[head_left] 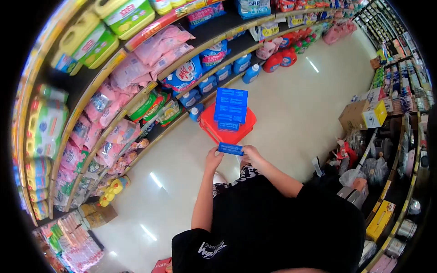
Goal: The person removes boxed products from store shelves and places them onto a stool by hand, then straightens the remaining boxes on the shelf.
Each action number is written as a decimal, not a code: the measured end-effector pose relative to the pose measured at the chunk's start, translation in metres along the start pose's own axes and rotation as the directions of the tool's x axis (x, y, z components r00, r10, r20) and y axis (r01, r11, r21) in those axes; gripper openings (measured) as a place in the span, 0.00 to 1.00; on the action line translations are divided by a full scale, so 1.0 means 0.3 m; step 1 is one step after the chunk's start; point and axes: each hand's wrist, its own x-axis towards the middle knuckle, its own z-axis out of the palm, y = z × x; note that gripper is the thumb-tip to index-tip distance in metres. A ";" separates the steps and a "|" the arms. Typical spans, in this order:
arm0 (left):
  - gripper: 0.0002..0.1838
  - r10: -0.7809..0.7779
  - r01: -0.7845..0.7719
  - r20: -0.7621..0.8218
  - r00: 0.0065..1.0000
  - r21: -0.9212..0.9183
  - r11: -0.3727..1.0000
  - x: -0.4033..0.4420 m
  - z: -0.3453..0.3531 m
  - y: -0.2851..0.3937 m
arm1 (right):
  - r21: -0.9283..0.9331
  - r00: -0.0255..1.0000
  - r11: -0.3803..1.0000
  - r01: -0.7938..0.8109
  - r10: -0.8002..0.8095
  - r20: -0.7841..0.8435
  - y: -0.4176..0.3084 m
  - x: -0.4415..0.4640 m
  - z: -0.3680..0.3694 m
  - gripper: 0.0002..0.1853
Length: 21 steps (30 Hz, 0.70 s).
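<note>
A small blue box (pixel 231 149) with pale print is held level in front of my body. My left hand (pixel 213 158) grips its left end, and my right hand (pixel 250 153) grips its right end. Just beyond it stands a red stool or container (pixel 208 119), whose exact kind I cannot tell. Several blue boxes (pixel 231 104) with white print are stacked on top of the red thing. They look like the box between my hands.
Curved shelves on the left carry pink bags (pixel 129 68), yellow jugs (pixel 88 41) and blue bottles (pixel 251 73). On the right are a cardboard carton (pixel 353 116), a yellow box (pixel 380 220) and plastic-wrapped goods (pixel 375 170). Cartons (pixel 96 214) sit at lower left.
</note>
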 end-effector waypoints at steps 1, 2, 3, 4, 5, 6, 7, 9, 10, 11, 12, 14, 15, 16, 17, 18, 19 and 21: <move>0.26 -0.057 0.057 0.010 0.998 -0.005 0.998 0.046 0.038 -0.021 | 0.029 0.999 0.999 -0.030 0.031 -0.016 0.001 0.056 -0.021 0.16; 0.27 -0.113 0.114 0.019 0.993 -0.010 0.993 0.096 0.073 -0.044 | 0.057 0.998 0.997 -0.059 0.061 -0.031 -0.002 0.120 -0.033 0.16; 0.29 -0.290 0.301 0.107 0.951 -0.117 0.946 0.106 0.066 0.048 | 0.082 0.995 0.993 -0.087 0.091 -0.046 -0.003 0.195 -0.044 0.16; 0.30 -0.342 0.360 0.130 0.931 -0.154 0.920 0.150 0.080 0.052 | 0.105 0.990 0.987 -0.118 0.125 -0.063 0.003 0.265 -0.059 0.16; 0.31 -0.396 0.421 0.156 0.905 -0.189 0.887 0.182 0.099 0.048 | 0.127 0.983 0.980 -0.152 0.163 -0.082 0.020 0.328 -0.077 0.15; 0.32 -0.449 0.482 0.184 0.875 -0.223 0.847 0.211 0.118 0.041 | 0.140 0.983 0.977 -0.161 0.171 -0.065 0.021 0.377 -0.086 0.16; 0.33 -0.479 0.512 0.185 0.858 -0.251 0.821 0.241 0.135 0.029 | 0.151 0.983 0.974 -0.169 0.178 -0.048 0.020 0.434 -0.089 0.16; 0.34 -0.540 0.571 0.185 0.821 -0.305 0.763 0.292 0.150 -0.004 | 0.161 0.983 0.971 -0.179 0.184 -0.016 0.010 0.516 -0.084 0.18; 0.34 -0.545 0.571 0.174 0.820 -0.320 0.756 0.306 0.156 -0.011 | 0.167 0.980 0.968 -0.189 0.198 -0.037 -0.002 0.532 -0.073 0.19; 0.33 -0.548 0.568 0.163 0.820 -0.339 0.750 0.324 0.160 -0.016 | 0.170 0.976 0.966 -0.196 0.209 -0.059 -0.018 0.549 -0.060 0.20; 0.33 -0.549 0.563 0.151 0.822 -0.359 0.744 0.342 0.161 -0.014 | 0.171 0.973 0.965 -0.200 0.216 -0.082 -0.029 0.566 -0.054 0.21; 0.34 -0.549 0.552 0.127 0.826 -0.379 0.743 0.364 0.153 0.010 | 0.223 0.967 0.946 -0.237 0.251 -0.039 -0.020 0.601 -0.071 0.23; 0.34 -0.546 0.542 0.112 0.830 -0.392 0.743 0.373 0.149 0.013 | 0.251 0.961 0.931 -0.265 0.275 -0.007 -0.026 0.609 -0.076 0.23; 0.34 -0.542 0.530 0.095 0.835 -0.405 0.745 0.381 0.144 0.018 | 0.277 0.955 0.915 -0.292 0.296 0.028 -0.033 0.617 -0.077 0.22; 0.34 -0.554 0.534 0.083 0.828 -0.418 0.735 0.388 0.139 0.024 | 0.281 0.953 0.911 -0.301 0.300 0.046 -0.037 0.619 -0.077 0.22; 0.34 -0.565 0.535 0.074 0.822 -0.444 0.719 0.393 0.142 0.017 | 0.284 0.950 0.907 -0.310 0.304 0.066 -0.040 0.618 -0.078 0.22; 0.34 -0.576 0.534 0.065 0.815 -0.470 0.703 0.393 0.144 0.010 | 0.287 0.948 0.903 -0.319 0.307 0.085 -0.042 0.616 -0.079 0.21; 0.35 -0.592 0.552 0.074 0.803 -0.468 0.690 0.388 0.148 0.011 | 0.299 0.942 0.894 -0.335 0.310 0.129 -0.048 0.626 -0.100 0.20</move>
